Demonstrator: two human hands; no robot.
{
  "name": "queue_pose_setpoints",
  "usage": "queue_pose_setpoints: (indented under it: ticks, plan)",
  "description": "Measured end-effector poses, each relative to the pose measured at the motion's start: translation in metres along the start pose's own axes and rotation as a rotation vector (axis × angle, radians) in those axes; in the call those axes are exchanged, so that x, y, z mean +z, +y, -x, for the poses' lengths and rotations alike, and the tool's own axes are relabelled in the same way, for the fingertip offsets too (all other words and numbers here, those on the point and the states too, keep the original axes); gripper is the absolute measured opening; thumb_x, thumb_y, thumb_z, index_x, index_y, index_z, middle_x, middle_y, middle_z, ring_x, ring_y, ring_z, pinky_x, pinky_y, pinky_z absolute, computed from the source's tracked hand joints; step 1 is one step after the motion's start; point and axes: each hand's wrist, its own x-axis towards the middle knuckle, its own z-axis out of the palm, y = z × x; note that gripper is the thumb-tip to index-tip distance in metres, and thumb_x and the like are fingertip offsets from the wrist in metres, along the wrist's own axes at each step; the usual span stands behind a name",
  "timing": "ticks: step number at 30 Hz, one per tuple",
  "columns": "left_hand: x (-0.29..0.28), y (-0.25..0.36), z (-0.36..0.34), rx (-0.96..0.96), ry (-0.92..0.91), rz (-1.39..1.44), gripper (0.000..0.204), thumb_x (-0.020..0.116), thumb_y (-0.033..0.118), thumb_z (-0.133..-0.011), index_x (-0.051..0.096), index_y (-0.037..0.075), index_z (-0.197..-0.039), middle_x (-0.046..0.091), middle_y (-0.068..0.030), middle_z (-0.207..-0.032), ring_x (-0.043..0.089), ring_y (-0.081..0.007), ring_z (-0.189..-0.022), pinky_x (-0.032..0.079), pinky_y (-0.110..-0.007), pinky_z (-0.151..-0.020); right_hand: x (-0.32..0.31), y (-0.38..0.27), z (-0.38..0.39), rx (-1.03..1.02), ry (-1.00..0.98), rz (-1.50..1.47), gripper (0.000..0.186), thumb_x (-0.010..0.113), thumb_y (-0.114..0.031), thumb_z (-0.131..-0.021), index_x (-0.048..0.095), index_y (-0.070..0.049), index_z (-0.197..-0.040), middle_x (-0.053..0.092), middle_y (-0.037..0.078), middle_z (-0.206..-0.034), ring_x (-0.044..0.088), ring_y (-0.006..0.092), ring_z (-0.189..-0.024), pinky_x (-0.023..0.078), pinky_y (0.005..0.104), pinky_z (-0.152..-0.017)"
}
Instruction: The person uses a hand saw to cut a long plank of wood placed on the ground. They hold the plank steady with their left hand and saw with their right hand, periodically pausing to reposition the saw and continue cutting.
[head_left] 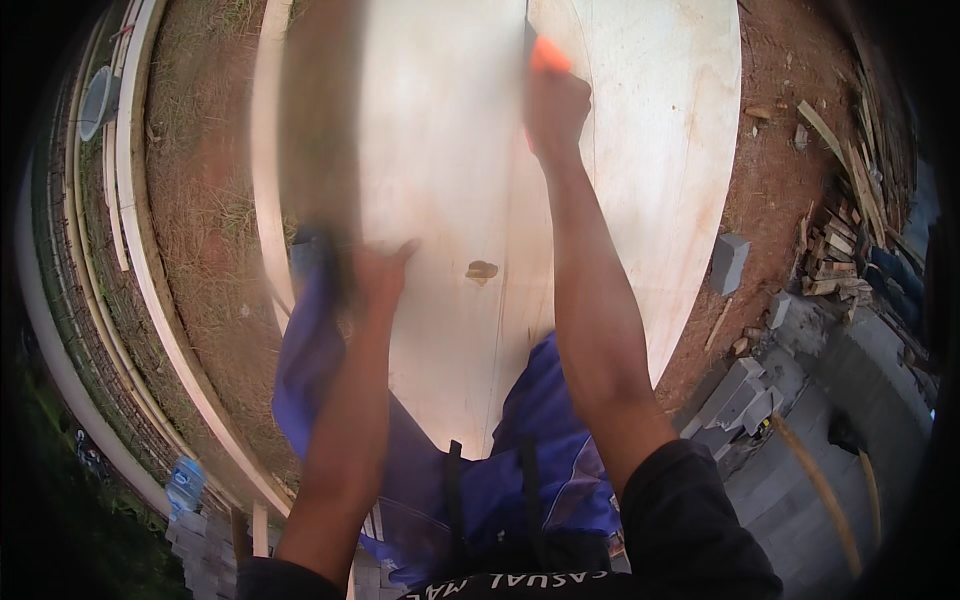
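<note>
A large pale plywood sheet (440, 150) stretches out in front of me, with a knot-like brown hole (482, 271) near its middle. My right hand (558, 115) is far forward over the sheet, closed around the orange handle of what looks like a handsaw (548, 56). Its dark blade shows only as a thin blurred edge beside a long line in the wood. At the sheet's left edge rests my left hand (378, 275), thumb stretched over the surface. Blur hides its other fingers, close to my bent left knee (312, 335).
Long timber planks (150, 210) run along the left, over dry grass and reddish soil. Left of them are a white bucket (97, 103) and a clear blue water bottle (185, 487). Scrap wood (840, 245) and grey blocks (735, 395) lie at the right.
</note>
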Motion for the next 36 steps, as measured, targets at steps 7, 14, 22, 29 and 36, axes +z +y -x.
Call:
queue_pose_setpoints:
  ticks: [7,14,22,29,36]
  plan:
    - [-0.012,-0.011,0.003,0.049,0.023,0.002,0.081,0.097,0.031,-0.074,0.054,-0.008,-0.129,0.068,-0.025,-0.126,0.066,-0.0358,-0.116,0.05,-0.044,-0.102,-0.056,0.044,0.153,-0.009,0.04,-0.224,0.031,0.058,-0.002,-0.089,0.044,-0.004,-0.062,0.042,-0.003,-0.058,0.038,0.0072,-0.053,0.034,0.0309,-0.05]
    - [-0.003,-0.009,0.01,-0.013,0.038,-0.005,0.08,0.097,0.033,-0.074,0.055,-0.009,-0.127,0.068,-0.0259,-0.125,0.066,-0.0378,-0.117,0.05,-0.045,-0.102,-0.021,0.023,0.037,0.024,-0.01,-0.175,0.032,0.058,-0.009,-0.088,0.035,-0.008,-0.065,0.037,-0.003,-0.055,0.031,0.0088,-0.049,0.029,0.0318,-0.047]
    - [-0.005,-0.014,0.002,0.076,0.078,-0.027,0.088,0.098,0.037,-0.072,0.053,-0.009,-0.131,0.065,-0.0283,-0.128,0.066,-0.0394,-0.117,0.05,-0.046,-0.103,-0.084,0.042,0.181,0.076,0.061,-0.228,0.027,0.055,0.0,-0.089,0.047,-0.005,-0.064,0.043,-0.003,-0.057,0.041,0.0064,-0.05,0.036,0.0288,-0.045]
    - [0.0,-0.013,0.009,-0.031,0.045,-0.034,0.084,0.099,0.033,-0.07,0.054,-0.009,-0.128,0.066,-0.0274,-0.127,0.065,-0.0397,-0.12,0.05,-0.046,-0.104,-0.009,0.015,0.019,0.054,-0.031,-0.154,0.029,0.058,-0.015,-0.089,0.038,-0.009,-0.068,0.038,-0.002,-0.056,0.032,0.0096,-0.047,0.027,0.0323,-0.043]
    - [-0.009,0.001,0.005,-0.04,0.074,-0.103,0.081,0.099,0.038,-0.071,0.055,-0.006,-0.123,0.067,-0.0248,-0.125,0.065,-0.0369,-0.118,0.051,-0.047,-0.1,-0.097,0.039,0.211,0.149,-0.044,-0.191,0.014,0.055,0.001,-0.09,0.067,0.005,-0.085,0.051,-0.001,-0.06,0.046,0.006,-0.05,0.042,0.0269,-0.048]
